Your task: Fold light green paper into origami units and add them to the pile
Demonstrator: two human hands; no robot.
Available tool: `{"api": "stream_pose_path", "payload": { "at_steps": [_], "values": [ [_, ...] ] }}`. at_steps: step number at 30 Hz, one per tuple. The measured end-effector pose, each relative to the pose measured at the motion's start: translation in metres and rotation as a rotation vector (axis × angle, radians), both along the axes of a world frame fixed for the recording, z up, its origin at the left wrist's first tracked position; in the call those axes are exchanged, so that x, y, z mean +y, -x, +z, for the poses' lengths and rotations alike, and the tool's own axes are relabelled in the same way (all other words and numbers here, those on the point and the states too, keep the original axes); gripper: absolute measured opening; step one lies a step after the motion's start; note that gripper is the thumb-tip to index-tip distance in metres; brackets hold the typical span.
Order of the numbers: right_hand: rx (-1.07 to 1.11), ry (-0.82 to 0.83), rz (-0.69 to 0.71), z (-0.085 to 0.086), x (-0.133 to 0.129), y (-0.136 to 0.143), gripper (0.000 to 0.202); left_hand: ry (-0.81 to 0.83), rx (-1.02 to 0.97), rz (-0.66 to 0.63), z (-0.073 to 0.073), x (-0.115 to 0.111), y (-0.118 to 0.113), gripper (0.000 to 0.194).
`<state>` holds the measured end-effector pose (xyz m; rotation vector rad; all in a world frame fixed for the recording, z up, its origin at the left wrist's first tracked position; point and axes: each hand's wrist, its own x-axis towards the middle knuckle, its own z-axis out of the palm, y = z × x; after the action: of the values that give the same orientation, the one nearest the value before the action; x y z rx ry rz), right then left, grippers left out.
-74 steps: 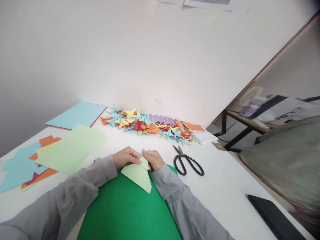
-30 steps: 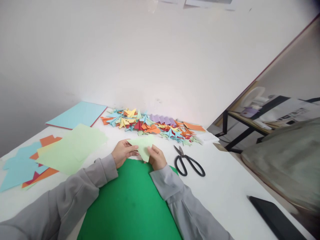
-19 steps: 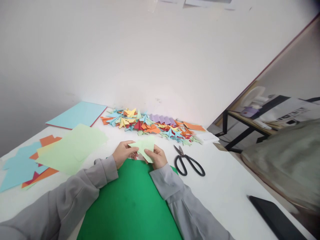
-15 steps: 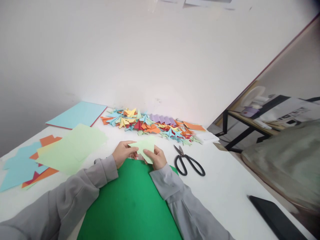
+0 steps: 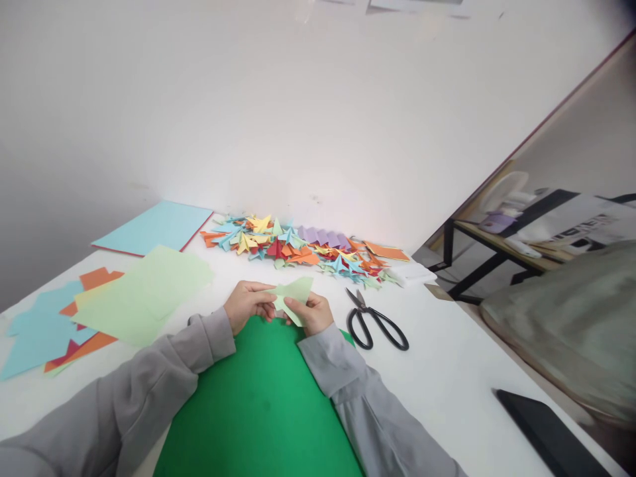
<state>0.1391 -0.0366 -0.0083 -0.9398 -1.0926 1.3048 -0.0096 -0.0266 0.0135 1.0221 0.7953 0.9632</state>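
Observation:
A small piece of pale green paper (image 5: 298, 291), partly folded, is held up between both hands over the far end of a green sheet (image 5: 263, 397). My left hand (image 5: 247, 305) pinches its left corner between thumb and fingers. On the other side, my right hand (image 5: 314, 313) grips the paper with the thumb lying on top and the fingers behind. The fingers hide part of the paper's lower edge. Black-handled scissors (image 5: 370, 318) lie slightly spread on the white table, just right of my right hand.
Folded paper shapes (image 5: 283, 242) in many colours lie along the wall. Loose pale green sheets (image 5: 144, 291) and blue sheets (image 5: 44, 318) overlap at left, before a light blue stack (image 5: 154, 228). A black flat object (image 5: 546, 430) rests near the right table edge.
The pale green paper's upper right part has bent upward and its shape between my fingers differs. Both hands keep their grip in nearly the same place.

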Motion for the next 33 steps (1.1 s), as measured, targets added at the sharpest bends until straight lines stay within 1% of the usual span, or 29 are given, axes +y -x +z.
{"api": "stream_pose_path", "payload": {
  "at_steps": [6, 8, 11, 14, 17, 19, 21, 23, 26, 29, 31, 33],
  "values": [
    [-0.050, 0.025, -0.003, 0.000, -0.001, 0.001, 0.029, 0.019, 0.039, 0.055, -0.004, 0.001, -0.001, 0.044],
    [-0.068, 0.035, 0.004, 0.000, -0.001, 0.000, 0.029, 0.019, 0.049, 0.041, -0.004, 0.001, -0.001, 0.045],
    [-0.059, 0.042, 0.055, 0.000, 0.001, -0.002, 0.027, -0.013, 0.068, 0.006, -0.004, 0.000, 0.000, 0.049],
    [0.000, 0.051, 0.066, -0.002, 0.004, -0.004, 0.024, -0.089, 0.099, -0.039, -0.004, -0.002, 0.000, 0.059],
    [0.015, 0.068, 0.065, -0.004, 0.007, -0.005, 0.023, -0.122, 0.110, -0.069, -0.005, -0.003, -0.002, 0.066],
    [0.017, 0.067, 0.072, -0.004, 0.007, -0.004, 0.025, -0.139, 0.108, -0.067, -0.004, -0.003, -0.003, 0.062],
    [0.039, 0.064, 0.075, -0.001, 0.006, -0.004, 0.030, -0.170, 0.115, -0.067, -0.003, -0.004, -0.003, 0.054],
    [0.064, 0.081, 0.108, 0.002, 0.003, -0.004, 0.033, -0.193, 0.135, -0.043, -0.001, -0.004, -0.003, 0.044],
    [0.111, 0.100, 0.186, 0.008, -0.001, -0.005, 0.045, -0.210, 0.118, 0.061, -0.001, -0.002, -0.002, 0.031],
    [0.156, 0.050, 0.242, 0.009, -0.003, -0.006, 0.058, -0.203, 0.075, 0.134, -0.003, 0.002, -0.002, 0.026],
    [0.142, 0.008, 0.237, 0.007, -0.003, -0.005, 0.058, -0.184, 0.080, 0.164, -0.004, 0.003, -0.002, 0.026],
    [0.074, -0.015, 0.160, 0.004, -0.003, -0.002, 0.048, -0.178, 0.107, 0.183, -0.004, 0.003, -0.002, 0.026]
  ]
}}
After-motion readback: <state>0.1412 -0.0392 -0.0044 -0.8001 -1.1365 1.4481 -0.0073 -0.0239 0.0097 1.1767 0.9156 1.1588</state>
